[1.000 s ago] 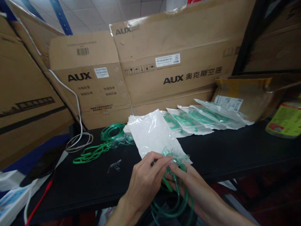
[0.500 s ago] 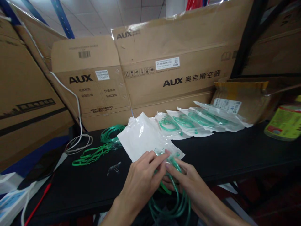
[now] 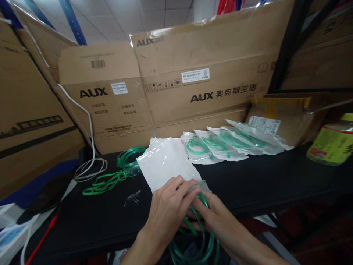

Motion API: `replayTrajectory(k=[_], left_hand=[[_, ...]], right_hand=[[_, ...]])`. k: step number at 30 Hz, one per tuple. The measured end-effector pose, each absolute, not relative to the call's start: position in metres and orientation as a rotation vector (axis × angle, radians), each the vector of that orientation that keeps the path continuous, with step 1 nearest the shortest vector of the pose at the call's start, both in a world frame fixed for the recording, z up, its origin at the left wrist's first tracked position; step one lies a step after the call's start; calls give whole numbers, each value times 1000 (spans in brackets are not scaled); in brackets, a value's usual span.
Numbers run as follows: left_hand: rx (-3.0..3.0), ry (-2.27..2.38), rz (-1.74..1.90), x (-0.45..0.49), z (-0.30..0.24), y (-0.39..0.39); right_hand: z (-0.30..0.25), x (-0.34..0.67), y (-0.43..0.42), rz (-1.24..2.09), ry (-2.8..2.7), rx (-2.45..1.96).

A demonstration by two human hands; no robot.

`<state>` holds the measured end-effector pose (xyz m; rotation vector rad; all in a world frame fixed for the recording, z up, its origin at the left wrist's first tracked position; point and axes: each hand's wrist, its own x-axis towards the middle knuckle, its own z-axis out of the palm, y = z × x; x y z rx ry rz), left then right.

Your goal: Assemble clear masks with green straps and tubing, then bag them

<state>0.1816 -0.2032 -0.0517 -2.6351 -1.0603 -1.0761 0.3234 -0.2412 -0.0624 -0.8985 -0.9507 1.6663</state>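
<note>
My left hand and my right hand meet at the near edge of the black table. Both pinch the open end of a white plastic pouch that lies flat ahead of them. A coil of green tubing hangs from my fingers below the table edge, its upper end at the pouch mouth. Another loose coil of green tubing and a green strap lie to the left on the table.
Several sealed pouches with green tubing lie fanned out at the back right. Big AUX cardboard boxes wall the back. A white cable and a small clear plastic piece lie at left. A yellow-green container stands far right.
The pouch has dropped lower and flatter onto the table. My hands have closed in tighter over its mouth and the tubing's top.
</note>
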Motion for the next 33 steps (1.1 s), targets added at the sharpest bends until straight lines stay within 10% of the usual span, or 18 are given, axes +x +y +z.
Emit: replayTrajectory(k=[33], left_hand=[[-2955,-928,-1189,165,-60,-204]], right_hand=[[-94,316,-256,1545,-411,-681]])
